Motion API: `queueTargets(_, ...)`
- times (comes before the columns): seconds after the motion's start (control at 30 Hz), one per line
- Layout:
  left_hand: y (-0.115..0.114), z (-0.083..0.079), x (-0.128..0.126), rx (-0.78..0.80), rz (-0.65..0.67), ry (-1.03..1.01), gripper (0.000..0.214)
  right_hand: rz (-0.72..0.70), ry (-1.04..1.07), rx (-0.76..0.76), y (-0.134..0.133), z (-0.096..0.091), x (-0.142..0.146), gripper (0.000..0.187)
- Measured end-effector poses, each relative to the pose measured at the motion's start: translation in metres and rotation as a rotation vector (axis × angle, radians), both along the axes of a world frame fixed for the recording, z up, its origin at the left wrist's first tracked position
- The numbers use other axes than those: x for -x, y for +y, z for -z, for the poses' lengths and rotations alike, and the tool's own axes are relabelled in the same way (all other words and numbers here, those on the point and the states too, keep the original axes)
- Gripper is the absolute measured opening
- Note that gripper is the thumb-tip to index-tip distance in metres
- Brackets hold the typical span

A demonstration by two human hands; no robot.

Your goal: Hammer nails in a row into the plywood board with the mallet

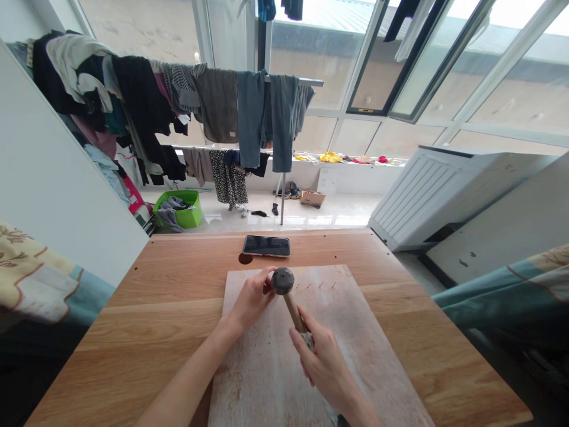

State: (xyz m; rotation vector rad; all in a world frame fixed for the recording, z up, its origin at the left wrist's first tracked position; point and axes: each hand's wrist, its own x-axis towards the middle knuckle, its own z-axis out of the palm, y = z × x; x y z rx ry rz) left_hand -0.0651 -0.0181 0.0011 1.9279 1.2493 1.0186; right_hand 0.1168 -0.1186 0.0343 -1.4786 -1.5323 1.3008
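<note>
My right hand (322,350) is wrapped round the wooden handle of a hammer (283,281), whose dark round head is raised over the upper part of a board. My left hand (255,290) is closed in a pinch just left of the hammer head. What its fingertips hold is hidden behind the head. The whitish wooden board (284,379) lies flat beneath both hands. Several thin nails (320,285) stand up from it in a row, to the right of the hammer head. Small dark holes or marks dot the board below my left hand.
Beyond the board, a phone (267,246) lies beside a round hole in the wooden table (169,332). Past the table are a clothes rack with hanging laundry (217,101), a green basket (191,216) and a small cardboard box (312,198). A white cabinet (422,196) stands at right.
</note>
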Motion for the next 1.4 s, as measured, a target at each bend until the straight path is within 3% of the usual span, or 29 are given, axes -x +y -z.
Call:
queueTargets(0.2,-0.021,-0.012,-0.006,-0.172,-0.095,0.139,0.024,0.154,0.026,-0.021,-0.01,0.002,-0.023,0.067)
queueTargets(0.23,-0.027,-0.016,-0.01,-0.249,-0.02,0.208,0.02,0.193,0.014,-0.034,-0.011,0.001,-0.029,0.069)
queueTargets(0.33,-0.042,-0.029,-0.028,-0.558,0.407,0.513,0.017,0.271,-0.013,-0.06,-0.012,-0.003,-0.046,0.075)
queueTargets(0.4,-0.05,-0.031,-0.04,-0.738,0.578,0.688,0.015,0.296,-0.024,-0.06,-0.013,-0.007,-0.054,0.076)
queueTargets(0.53,-0.055,-0.021,-0.054,-0.935,0.573,0.804,0.014,0.34,-0.028,-0.046,-0.016,-0.01,-0.061,0.08)
queueTargets(0.67,-0.054,-0.016,-0.051,-1.007,0.585,0.783,0.014,0.334,-0.009,-0.044,-0.019,-0.004,-0.061,0.081)
queueTargets(0.87,-0.051,-0.029,-0.03,-0.823,0.525,0.742,0.011,0.301,0.034,-0.018,-0.018,0.005,-0.054,0.083)
queueTargets(0.93,-0.047,-0.027,-0.017,-0.668,0.386,0.627,0.01,0.29,0.039,-0.02,-0.018,0.005,-0.051,0.082)
queueTargets(1.07,-0.03,-0.014,0.011,-0.295,-0.025,0.212,0.012,0.279,0.044,-0.037,-0.018,0.003,-0.042,0.076)
queueTargets(1.13,-0.02,-0.007,0.02,-0.154,-0.131,0.095,0.008,0.28,0.05,-0.038,-0.017,0.002,-0.037,0.078)
queueTargets(1.23,-0.011,0.0,0.025,-0.037,-0.152,0.047,0.007,0.263,0.049,-0.021,-0.016,0.002,-0.032,0.083)
queueTargets(1.4,-0.009,0.003,0.021,0.017,-0.107,0.055,0.01,0.224,0.052,-0.004,-0.017,0.002,-0.028,0.077)
